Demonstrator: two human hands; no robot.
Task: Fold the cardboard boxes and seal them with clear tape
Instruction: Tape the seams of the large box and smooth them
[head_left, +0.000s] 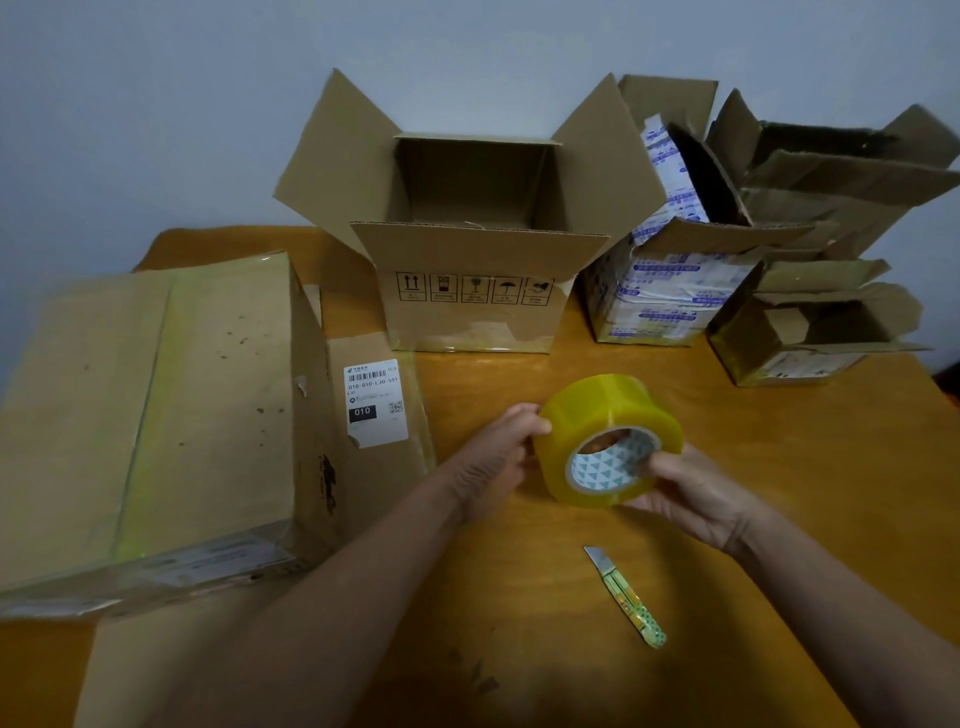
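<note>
With both hands gripping the tape roll (608, 439) above the surface (779, 493), left hand (493, 457) should steady it while right hand (685, 488) finds the loose end.

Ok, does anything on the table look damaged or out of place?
The box cutter lies blade exposed on the table, close to the right hand, which holds the tape roll. The blue-printed box at back right has torn, peeling tape.
</note>
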